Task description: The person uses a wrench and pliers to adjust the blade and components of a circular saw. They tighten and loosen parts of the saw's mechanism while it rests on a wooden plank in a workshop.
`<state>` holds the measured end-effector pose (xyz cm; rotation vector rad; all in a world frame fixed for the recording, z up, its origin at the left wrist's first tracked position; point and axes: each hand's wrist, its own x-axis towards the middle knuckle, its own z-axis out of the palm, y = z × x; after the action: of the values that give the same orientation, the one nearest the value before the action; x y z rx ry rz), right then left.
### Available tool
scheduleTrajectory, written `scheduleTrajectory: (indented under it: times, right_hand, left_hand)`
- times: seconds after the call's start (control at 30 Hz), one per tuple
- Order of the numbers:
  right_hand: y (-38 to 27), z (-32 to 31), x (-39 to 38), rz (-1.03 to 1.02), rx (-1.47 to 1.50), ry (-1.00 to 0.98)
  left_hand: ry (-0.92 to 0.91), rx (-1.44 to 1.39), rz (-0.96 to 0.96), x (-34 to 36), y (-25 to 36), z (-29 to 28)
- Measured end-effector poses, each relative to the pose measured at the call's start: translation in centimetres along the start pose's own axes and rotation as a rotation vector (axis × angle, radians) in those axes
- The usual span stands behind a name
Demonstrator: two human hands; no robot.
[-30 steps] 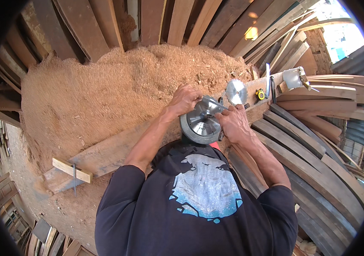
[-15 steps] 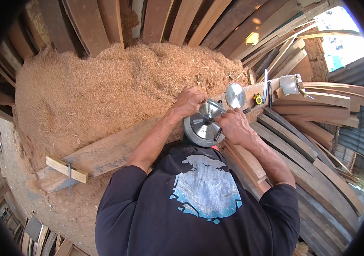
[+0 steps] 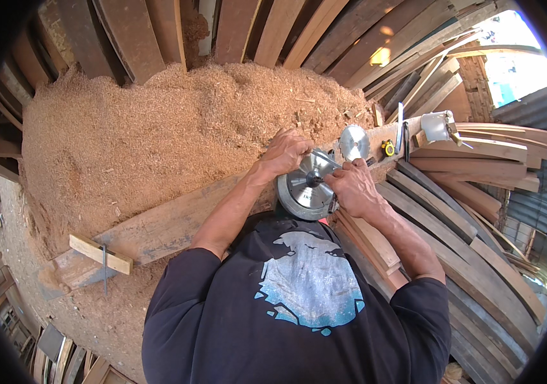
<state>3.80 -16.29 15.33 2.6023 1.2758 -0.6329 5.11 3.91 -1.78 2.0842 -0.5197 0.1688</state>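
Gripping a circular saw from both sides, the hands work at the near edge of a long plank. Head view only: left hand is curled over the saw's top-left, fingers closed on a thin metal tool; right hand is clamped on the saw's right side, fingers bent around the blade centre. Saw blade face is turned up toward the camera, disc flat-on, tilted a bit; no clear long axis. Plank runs lower left to upper right, w/ a spare blade and yellow tape measure near its far right end. Sawdust heap lies behind the plank.
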Motion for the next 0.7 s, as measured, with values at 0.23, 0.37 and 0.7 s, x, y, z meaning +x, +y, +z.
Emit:
scheduleTrajectory:
  times: [0.23,0.37,0.7]
  right_hand:
    - [-1.7,0.4,1.1,-0.107,-0.091,-0.086]
    - [-2.1,-0.6,2.2,0.176,0.140,-0.213]
    - [-0.8,0.2,2.4,0.223,0.265,-0.200]
  left_hand:
    - [0.012,0.002,-0.002,-0.1,-0.1,0.2]
    - [0.026,-0.017,-0.034,-0.3,0.1,0.7]
    - [0.084,-0.023,0.043,-0.5,-0.5,1.5]
